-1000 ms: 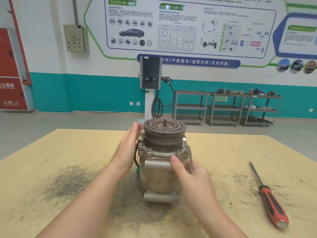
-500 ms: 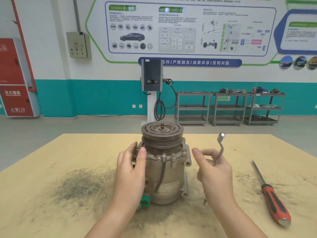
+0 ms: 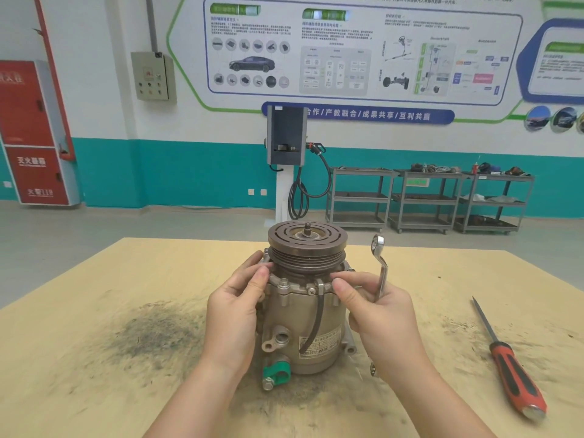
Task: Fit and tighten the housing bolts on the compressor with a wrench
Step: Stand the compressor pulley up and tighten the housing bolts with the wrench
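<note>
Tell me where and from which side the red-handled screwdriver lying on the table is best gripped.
Probably the red and black handle: the thickest part, lying flat at the near end of the screwdriver. Its thin shaft points away. Come from above with the right hand, the nearer one, after freeing it of the wrench.

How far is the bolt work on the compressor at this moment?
Done: at least one bolt sits in the flange of the upright compressor. In hand: the right hand holds the wrench, with its ring end raised off any bolt; the left hand steadies the flange. Left: tightening; how tight the bolts are does not show.
</note>
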A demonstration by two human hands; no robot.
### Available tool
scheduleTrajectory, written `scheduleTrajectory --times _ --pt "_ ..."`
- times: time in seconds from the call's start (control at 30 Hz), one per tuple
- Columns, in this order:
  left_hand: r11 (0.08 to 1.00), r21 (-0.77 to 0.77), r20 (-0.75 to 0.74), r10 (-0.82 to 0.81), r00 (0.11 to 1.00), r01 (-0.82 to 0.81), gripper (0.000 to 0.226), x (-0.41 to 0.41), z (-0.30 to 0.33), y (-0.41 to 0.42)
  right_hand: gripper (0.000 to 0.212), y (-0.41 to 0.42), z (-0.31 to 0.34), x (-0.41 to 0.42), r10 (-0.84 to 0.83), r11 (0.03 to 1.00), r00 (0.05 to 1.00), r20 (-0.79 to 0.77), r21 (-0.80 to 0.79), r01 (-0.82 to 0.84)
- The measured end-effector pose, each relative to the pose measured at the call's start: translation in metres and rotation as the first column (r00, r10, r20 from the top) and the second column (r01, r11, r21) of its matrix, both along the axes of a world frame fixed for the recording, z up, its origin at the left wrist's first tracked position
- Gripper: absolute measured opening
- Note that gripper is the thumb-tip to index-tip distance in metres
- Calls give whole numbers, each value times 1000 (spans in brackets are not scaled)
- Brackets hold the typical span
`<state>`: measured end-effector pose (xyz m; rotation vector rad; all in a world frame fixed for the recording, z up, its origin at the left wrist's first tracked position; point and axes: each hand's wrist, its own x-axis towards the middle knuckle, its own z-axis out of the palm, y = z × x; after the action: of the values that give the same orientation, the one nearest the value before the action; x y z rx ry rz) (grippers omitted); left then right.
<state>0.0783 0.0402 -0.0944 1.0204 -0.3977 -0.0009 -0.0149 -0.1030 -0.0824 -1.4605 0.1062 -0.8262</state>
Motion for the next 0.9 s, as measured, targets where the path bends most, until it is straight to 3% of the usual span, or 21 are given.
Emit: scheduleTrajectory --times 0.2,0.27,0.37,0.4,0.5,0.67,0.8,0.9 --pt "1000 2 37 19 999 -19 21 -2 -4 -2 6 10 -2 -4 -132 990 991 8 -51 132" --pt "997 16 53 72 996 -73 30 -3 -3 -1 25 1 1 -8 -165 986 986 2 15 165" --pt "994 13 48 108 993 -109 10 1 -3 1 51 -33 12 -17 -321 944 946 -32 73 323" --pt "995 7 43 96 994 -97 2 1 -2 1 55 -45 14 -19 -378 922 923 -66 60 382" --pt "998 -7 26 70 997 -70 17 3 0 1 57 -66 15 -22 -440 890 887 -138 65 452" --pt "1000 17 20 16 1000 -16 18 1 5 3 45 -60 10 -17 -273 956 940 -205 46 288" --pt "977 117 182 158 971 -181 6 -14 4 1 18 -31 7 -12 -80 995 986 -144 -67 71" --pt "960 194 259 148 955 -201 20 -20 0 0 5 -14 7 -8 4 994 990 -137 -106 -19"
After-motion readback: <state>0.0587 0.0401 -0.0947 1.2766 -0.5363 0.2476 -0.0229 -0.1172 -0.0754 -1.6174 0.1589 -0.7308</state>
